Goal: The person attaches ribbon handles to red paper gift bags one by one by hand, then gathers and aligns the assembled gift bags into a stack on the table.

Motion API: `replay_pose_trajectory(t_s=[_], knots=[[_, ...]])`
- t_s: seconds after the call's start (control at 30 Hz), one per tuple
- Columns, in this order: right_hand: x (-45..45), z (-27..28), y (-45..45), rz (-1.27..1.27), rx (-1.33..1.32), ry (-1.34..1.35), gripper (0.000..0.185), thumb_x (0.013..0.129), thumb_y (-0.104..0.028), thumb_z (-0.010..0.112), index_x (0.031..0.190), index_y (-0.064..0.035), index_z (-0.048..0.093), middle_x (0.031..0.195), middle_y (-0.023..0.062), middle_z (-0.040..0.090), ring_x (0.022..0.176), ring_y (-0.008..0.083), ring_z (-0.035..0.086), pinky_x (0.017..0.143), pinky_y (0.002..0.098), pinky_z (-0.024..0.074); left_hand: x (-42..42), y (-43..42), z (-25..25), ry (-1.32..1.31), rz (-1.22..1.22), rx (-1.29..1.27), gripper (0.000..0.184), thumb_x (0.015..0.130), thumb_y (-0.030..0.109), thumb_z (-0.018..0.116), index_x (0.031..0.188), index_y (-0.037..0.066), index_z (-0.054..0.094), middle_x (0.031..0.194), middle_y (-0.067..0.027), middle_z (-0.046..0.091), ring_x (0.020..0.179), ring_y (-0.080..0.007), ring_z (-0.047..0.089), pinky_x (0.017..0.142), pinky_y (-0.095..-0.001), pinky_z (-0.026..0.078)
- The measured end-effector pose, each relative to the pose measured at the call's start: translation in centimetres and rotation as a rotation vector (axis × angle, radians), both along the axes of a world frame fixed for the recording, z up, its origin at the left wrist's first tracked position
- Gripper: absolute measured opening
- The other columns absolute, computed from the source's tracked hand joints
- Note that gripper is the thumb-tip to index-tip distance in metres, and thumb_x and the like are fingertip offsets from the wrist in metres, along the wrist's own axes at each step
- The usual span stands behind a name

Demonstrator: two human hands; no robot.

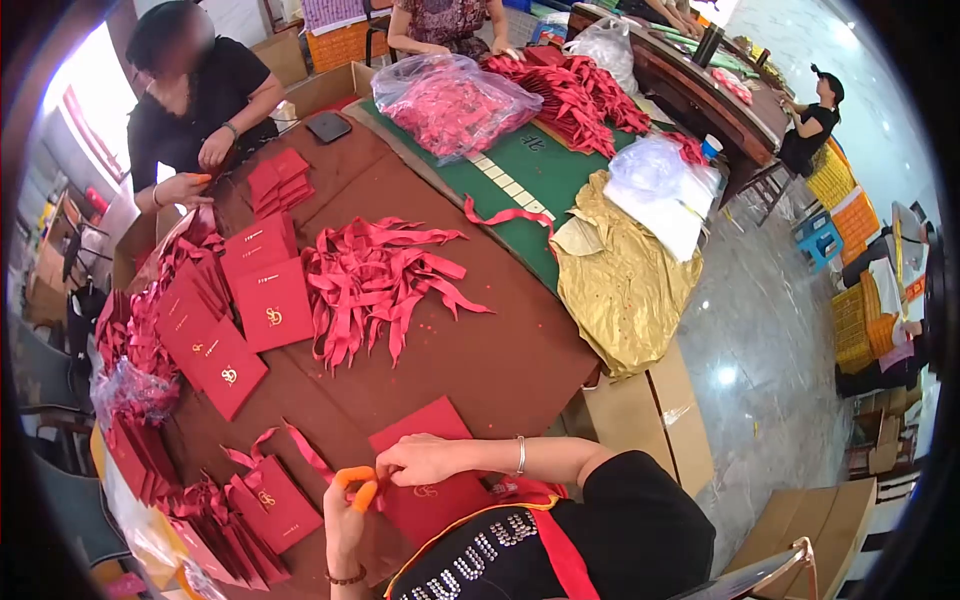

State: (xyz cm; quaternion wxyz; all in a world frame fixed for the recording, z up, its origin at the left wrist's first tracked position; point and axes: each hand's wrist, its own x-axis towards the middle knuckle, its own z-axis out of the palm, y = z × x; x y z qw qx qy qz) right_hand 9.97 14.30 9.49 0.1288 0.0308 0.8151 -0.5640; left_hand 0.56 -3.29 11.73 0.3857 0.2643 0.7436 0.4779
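Observation:
A red paper bag (430, 510) with a gold emblem lies flat in front of me, partly under my arm. Above its left edge my left hand (348, 505) is closed, with orange covers on its fingers. A red ribbon (308, 450) runs from the table up to those fingers. My right hand (420, 460) meets it over the bag, fingertips pinched together; what they pinch is hidden. Just left lies another red bag (275, 503) with a gold emblem, beside a fanned row of bags (215, 540) with ribbons.
A tangled heap of red ribbons (380, 280) lies mid-table, beside stacked red bags (270, 305). A co-worker (195, 110) sits at the far left, and another (450, 25) works at the back. Gold wrapping (630, 290) covers the right corner. Cardboard (650, 420) stands at the right edge.

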Motion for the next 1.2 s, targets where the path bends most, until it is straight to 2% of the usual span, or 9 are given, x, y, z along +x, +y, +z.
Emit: replay_pose_trajectory(t_s=[0.07, 0.27, 0.47, 0.57, 0.67, 0.73, 0.87, 1.07, 1.2], knots=[[0.3, -0.1, -0.1, -0.01, 0.041, 0.032, 0.034, 0.073, -0.014, 0.051, 0.105, -0.0075, 0.061, 0.091, 0.0131, 0.067, 0.087, 0.0302, 0.063, 0.074, 0.0436, 0.0483, 0.5, -0.4, 0.7, -0.231, 0.081, 0.068, 0.018, 0.078, -0.002, 0.066, 0.095, -0.001, 0.061, 0.083, -0.0038, 0.061, 0.07, -0.0087, 0.057, 0.061, -0.0224, 0.045], [0.5, 0.7, -0.2, 0.03, 0.093, 0.018, 0.03, 0.081, -0.019, 0.052, 0.108, -0.0073, 0.059, 0.095, 0.013, 0.066, 0.089, 0.0301, 0.063, 0.076, 0.0403, 0.0475, 0.6, -0.1, 0.0, 0.462, -0.149, 0.041, 0.024, 0.07, 0.0, 0.073, 0.092, 0.0, 0.062, 0.081, -0.0052, 0.06, 0.071, -0.0123, 0.057, 0.062, -0.0252, 0.047], [0.4, 1.0, -0.4, 0.073, 0.103, -0.008, 0.03, 0.082, -0.021, 0.051, 0.108, -0.0101, 0.06, 0.089, 0.0135, 0.067, 0.085, 0.0323, 0.063, 0.075, 0.045, 0.0473, 1.0, -0.5, -1.0, 0.396, -0.056, 0.069, 0.026, 0.068, 0.001, 0.076, 0.088, 0.0, 0.06, 0.08, -0.0062, 0.061, 0.071, -0.0122, 0.059, 0.062, -0.0263, 0.048], [0.5, 1.7, -0.3, 0.091, 0.121, -0.009, 0.025, 0.085, -0.02, 0.053, 0.106, -0.0077, 0.06, 0.09, 0.0132, 0.067, 0.084, 0.0307, 0.064, 0.075, 0.0395, 0.0476, 0.9, -0.6, -0.7, -0.006, 0.006, -0.079, 0.035, 0.068, 0.004, 0.076, 0.097, 0.003, 0.058, 0.084, -0.0102, 0.06, 0.074, -0.0198, 0.061, 0.065, -0.0286, 0.05], [0.7, 2.0, -0.4, 0.089, 0.061, 0.018, 0.024, 0.086, -0.019, 0.052, 0.106, -0.0076, 0.06, 0.089, 0.0141, 0.066, 0.083, 0.0306, 0.063, 0.075, 0.0401, 0.0474, 0.9, -0.4, -1.7, 0.126, -0.01, -0.046, 0.043, 0.065, 0.009, 0.079, 0.102, 0.004, 0.056, 0.083, -0.0107, 0.06, 0.075, -0.0226, 0.059, 0.067, -0.0317, 0.049], [0.8, 1.2, -0.7, 0.087, 0.074, 0.041, 0.024, 0.086, -0.017, 0.051, 0.105, -0.007, 0.06, 0.088, 0.0145, 0.066, 0.081, 0.0304, 0.064, 0.074, 0.04, 0.0476, 1.1, 0.1, -2.3, 0.515, -0.141, 0.003, 0.042, 0.065, 0.006, 0.08, 0.099, 0.001, 0.054, 0.075, -0.0101, 0.062, 0.063, -0.0137, 0.061, 0.057, -0.0282, 0.05], [0.6, 1.5, -0.7, 0.151, 0.155, -0.047, 0.024, 0.085, -0.012, 0.05, 0.105, -0.0052, 0.06, 0.088, 0.0141, 0.066, 0.078, 0.0293, 0.064, 0.074, 0.0391, 0.0484, 1.4, 0.6, -0.8, 0.705, -0.247, -0.103, 0.055, 0.062, 0.02, 0.081, 0.108, 0.006, 0.054, 0.08, -0.0059, 0.06, 0.08, -0.0239, 0.058, 0.077, -0.0384, 0.043], [1.1, 1.8, -0.3, 0.067, 0.02, 0.013, 0.024, 0.085, -0.014, 0.051, 0.104, -0.0036, 0.06, 0.085, 0.0147, 0.067, 0.073, 0.0258, 0.065, 0.068, 0.0355, 0.0498, 0.8, 0.2, 0.2, 0.472, -0.272, -0.033, 0.056, 0.067, 0.025, 0.077, 0.115, 0.009, 0.054, 0.082, -0.0021, 0.062, 0.086, -0.0236, 0.054, 0.082, -0.0373, 0.036], [1.6, 2.8, -0.6, 0.031, 0.051, -0.005, 0.025, 0.085, -0.02, 0.056, 0.104, -0.0035, 0.059, 0.083, 0.0133, 0.068, 0.069, 0.0232, 0.066, 0.065, 0.0327, 0.0502, -1.0, -1.0, -1.4, -0.022, -0.181, 0.113, 0.042, 0.087, 0.006, 0.054, 0.128, 0.004, 0.049, 0.077, -0.0107, 0.064, 0.067, -0.0113, 0.058, 0.061, -0.0273, 0.045]])
